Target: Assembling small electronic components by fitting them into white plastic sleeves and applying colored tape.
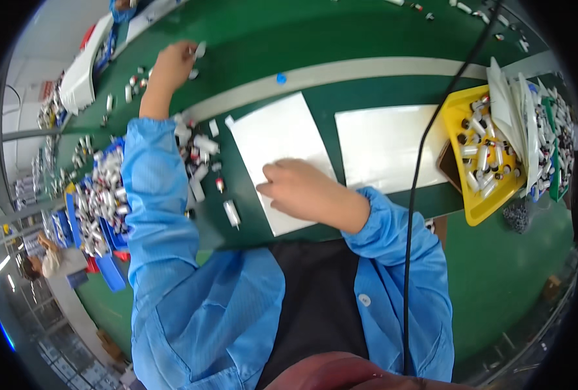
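Up at the frame's upper left, your left hand [172, 65] pinches a small white tube [200, 49] off the green desk [341, 32]; your right hand [298, 188], fingers curled and empty, steadies the white paper sheet [272, 133].

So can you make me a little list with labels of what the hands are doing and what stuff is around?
left hand: stretched far out over the green table, fingers pinching a small white tube
right hand: resting flat on a white sheet
second white sheet: lies to the right, untouched
loose tubes: scattered beside the left sleeve
yellow tray: far right, filled with tubes
blue bin: far left, filled with tubes
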A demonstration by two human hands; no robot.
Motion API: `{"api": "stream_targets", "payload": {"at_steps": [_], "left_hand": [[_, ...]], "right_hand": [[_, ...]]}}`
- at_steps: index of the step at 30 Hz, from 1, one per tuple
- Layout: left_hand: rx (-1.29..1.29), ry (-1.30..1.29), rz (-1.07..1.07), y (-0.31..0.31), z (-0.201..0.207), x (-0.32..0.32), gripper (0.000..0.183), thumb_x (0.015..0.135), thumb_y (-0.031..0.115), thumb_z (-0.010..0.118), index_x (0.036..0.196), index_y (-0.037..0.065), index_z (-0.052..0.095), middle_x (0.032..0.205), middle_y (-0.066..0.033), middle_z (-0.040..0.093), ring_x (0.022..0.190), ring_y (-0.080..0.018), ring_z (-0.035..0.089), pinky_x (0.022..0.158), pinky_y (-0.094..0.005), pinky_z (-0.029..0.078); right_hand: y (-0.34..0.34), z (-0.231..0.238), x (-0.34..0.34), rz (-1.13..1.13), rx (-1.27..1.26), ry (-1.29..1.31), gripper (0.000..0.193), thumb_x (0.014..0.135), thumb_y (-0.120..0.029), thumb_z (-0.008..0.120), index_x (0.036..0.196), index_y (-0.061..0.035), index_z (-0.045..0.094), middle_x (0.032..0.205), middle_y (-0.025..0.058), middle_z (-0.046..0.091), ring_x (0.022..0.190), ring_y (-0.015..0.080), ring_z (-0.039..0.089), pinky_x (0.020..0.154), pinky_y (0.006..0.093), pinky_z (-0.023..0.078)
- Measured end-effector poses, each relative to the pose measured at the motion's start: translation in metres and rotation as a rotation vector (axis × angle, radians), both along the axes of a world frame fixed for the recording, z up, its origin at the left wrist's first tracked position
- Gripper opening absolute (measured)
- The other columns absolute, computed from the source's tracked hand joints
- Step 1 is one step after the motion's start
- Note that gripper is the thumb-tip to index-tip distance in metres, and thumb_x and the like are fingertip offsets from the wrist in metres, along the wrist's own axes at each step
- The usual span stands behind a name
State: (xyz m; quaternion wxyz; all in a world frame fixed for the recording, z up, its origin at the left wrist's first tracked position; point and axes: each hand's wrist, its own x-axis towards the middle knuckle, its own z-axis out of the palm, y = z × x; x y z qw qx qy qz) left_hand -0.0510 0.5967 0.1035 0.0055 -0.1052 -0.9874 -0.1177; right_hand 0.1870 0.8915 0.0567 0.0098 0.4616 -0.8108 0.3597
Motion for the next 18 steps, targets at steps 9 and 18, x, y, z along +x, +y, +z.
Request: {"api": "stream_targets", "payload": {"at_steps": [9,18], "left_hand": [[0.044,0.056,-0.176,0.084,0.002,-0.043,0.042,0.09,0.028,0.066,0.124,0.004,0.064,0.117,-0.0203,0.069,0.107,-0.0373,0.067,0.092,-0.0423,0.053],[0.289,0.087,-0.072,0.252,-0.078,-0.145,0.08,0.079,0.066,0.069,0.126,0.002,0.064,0.116,-0.03,0.062,0.107,-0.0387,0.064,0.095,-0.0419,0.05]], "right_hand": [[0.004,0.008,0.021,-0.13,0.124,0.131,0.007,0.074,-0.012,0.065,0.07,-0.0101,0.07,0.089,0.0049,0.062,0.085,0.0233,0.063,0.074,0.0387,0.048],[-0.001,0.01,0.022,-0.128,0.18,0.086,0.021,0.078,-0.013,0.062,0.098,-0.0035,0.061,0.094,0.0095,0.059,0.08,0.0239,0.062,0.072,0.0375,0.048]]}}
